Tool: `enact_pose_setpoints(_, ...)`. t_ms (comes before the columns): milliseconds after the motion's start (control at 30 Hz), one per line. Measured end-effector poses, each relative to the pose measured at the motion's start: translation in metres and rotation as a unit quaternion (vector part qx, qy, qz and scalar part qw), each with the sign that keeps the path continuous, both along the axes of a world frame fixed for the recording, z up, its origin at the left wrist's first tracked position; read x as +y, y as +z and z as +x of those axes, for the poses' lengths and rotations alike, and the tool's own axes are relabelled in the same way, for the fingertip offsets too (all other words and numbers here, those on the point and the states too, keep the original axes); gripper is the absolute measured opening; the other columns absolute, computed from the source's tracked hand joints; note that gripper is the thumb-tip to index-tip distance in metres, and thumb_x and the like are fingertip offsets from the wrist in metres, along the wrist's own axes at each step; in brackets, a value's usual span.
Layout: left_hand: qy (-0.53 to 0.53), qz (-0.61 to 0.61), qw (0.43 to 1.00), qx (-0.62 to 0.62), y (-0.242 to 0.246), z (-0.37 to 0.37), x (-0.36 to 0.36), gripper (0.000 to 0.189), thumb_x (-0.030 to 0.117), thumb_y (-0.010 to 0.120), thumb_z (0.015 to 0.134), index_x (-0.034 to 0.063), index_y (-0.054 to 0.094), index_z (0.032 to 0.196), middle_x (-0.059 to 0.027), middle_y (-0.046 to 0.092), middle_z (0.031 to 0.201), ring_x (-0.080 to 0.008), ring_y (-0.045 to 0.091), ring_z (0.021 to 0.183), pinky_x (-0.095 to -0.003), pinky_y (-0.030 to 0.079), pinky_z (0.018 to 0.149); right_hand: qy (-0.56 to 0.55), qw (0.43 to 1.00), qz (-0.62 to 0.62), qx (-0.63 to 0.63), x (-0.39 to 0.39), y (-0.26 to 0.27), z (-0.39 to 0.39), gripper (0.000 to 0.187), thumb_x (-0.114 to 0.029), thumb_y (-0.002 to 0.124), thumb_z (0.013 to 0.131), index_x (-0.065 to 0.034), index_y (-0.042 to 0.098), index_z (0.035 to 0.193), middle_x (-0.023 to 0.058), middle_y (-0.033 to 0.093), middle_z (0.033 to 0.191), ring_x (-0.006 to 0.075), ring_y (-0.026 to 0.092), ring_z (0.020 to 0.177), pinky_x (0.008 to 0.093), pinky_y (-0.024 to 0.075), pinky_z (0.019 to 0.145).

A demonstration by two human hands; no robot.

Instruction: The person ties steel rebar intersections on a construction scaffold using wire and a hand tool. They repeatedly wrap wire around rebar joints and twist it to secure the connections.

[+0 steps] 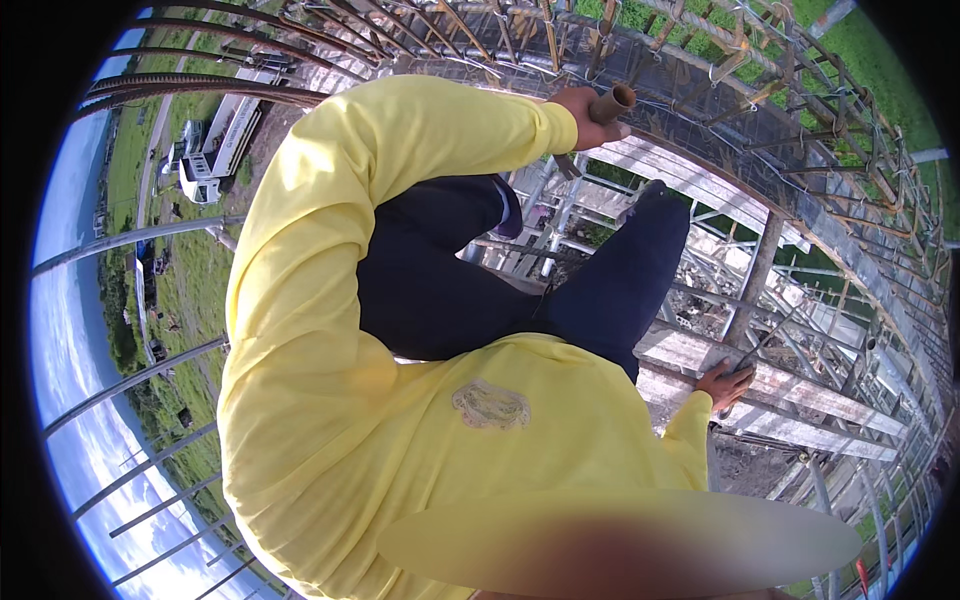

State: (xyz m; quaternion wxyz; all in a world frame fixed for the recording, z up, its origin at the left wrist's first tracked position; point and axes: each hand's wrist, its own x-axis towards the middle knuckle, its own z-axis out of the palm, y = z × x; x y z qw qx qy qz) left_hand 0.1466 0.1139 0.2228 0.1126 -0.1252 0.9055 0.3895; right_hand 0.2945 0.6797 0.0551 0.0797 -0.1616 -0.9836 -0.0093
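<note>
My left hand (589,118), at the end of the bent yellow sleeve, is closed around a rusty metal pipe (613,103) beside the curved formwork panel (675,109). The pipe's open end sticks out above the fist; a dark metal end shows below it, and whether the two are one piece I cannot tell. Lower on the right, my right hand (725,386) rests by the long pale beams (802,386) with a slim dark metal rod or tool (769,335) in its fingers. A rounded metal end shows under that hand. My legs in dark trousers are bent apart between the hands.
Tied rebar (840,112) runs along the curved formwork. Scaffold tubes (750,277) and open gaps lie below my legs. Loose bar ends (202,86) project at the upper left, and metal tubes (135,238) at the left. A white truck (201,176) stands on the ground far below.
</note>
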Motion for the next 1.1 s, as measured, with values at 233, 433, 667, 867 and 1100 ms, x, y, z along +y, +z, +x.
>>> enact_pose_setpoints(233, -0.088, 0.055, 0.990, -0.094, -0.014, 0.068, 0.044, 0.047, 0.053, 0.073, 0.082, 0.0062, 0.069, 0.084, -0.0153, 0.070, 0.085, -0.0332, 0.067, 0.083, -0.0426, 0.051, 0.079, -0.011, 0.999, 0.033, 0.007, 0.005, -0.011, 0.002, 0.072, -0.058, 0.038, 0.100, -0.0093, 0.037, 0.152, 0.0128, 0.043, 0.152, 0.0323, 0.043, 0.137, 0.0503, 0.0347, 0.109)
enact_pose_setpoints(433, -0.195, 0.015, 0.960, -0.201, -0.023, 0.083, 0.121, 0.049, 0.052, 0.077, 0.076, 0.0077, 0.072, 0.095, -0.0156, 0.072, 0.096, -0.0345, 0.069, 0.096, -0.0430, 0.052, 0.086, -0.011, 0.998, 0.059, 0.013, 0.005, -0.014, 0.003, 0.072, -0.058, 0.037, 0.100, -0.0074, 0.038, 0.151, 0.0128, 0.043, 0.152, 0.0315, 0.045, 0.137, 0.0516, 0.0344, 0.108)
enact_pose_setpoints(667, -0.341, 0.044, 0.901, -0.265, -0.037, 0.102, 0.152, 0.035, 0.045, 0.080, 0.072, 0.0116, 0.074, 0.079, -0.0083, 0.071, 0.078, -0.0284, 0.070, 0.081, -0.0419, 0.053, 0.077, 0.002, 0.996, 0.087, 0.033, 0.003, -0.018, 0.005, 0.071, -0.058, 0.035, 0.100, -0.0077, 0.039, 0.151, 0.0119, 0.046, 0.150, 0.0294, 0.047, 0.136, 0.0491, 0.0371, 0.106)
enact_pose_setpoints(867, -0.341, 0.030, 0.902, -0.262, -0.026, 0.099, 0.162, 0.035, 0.045, 0.081, 0.072, 0.0106, 0.073, 0.075, -0.0075, 0.069, 0.072, -0.0276, 0.068, 0.074, -0.0415, 0.052, 0.071, 0.005, 0.997, 0.072, 0.033, 0.008, -0.023, 0.008, 0.073, -0.060, 0.035, 0.100, -0.0092, 0.038, 0.152, 0.0119, 0.043, 0.153, 0.0291, 0.044, 0.138, 0.0480, 0.0353, 0.108)
enact_pose_setpoints(1100, -0.360, 0.033, 0.901, -0.238, -0.013, 0.102, 0.140, 0.039, 0.045, 0.081, 0.073, 0.0071, 0.069, 0.072, -0.0078, 0.066, 0.069, -0.0257, 0.066, 0.070, -0.0410, 0.049, 0.069, -0.010, 0.999, 0.044, 0.026, 0.002, -0.014, 0.007, 0.074, -0.061, 0.036, 0.099, -0.0084, 0.040, 0.151, 0.0147, 0.045, 0.152, 0.0297, 0.045, 0.137, 0.0494, 0.0327, 0.108)
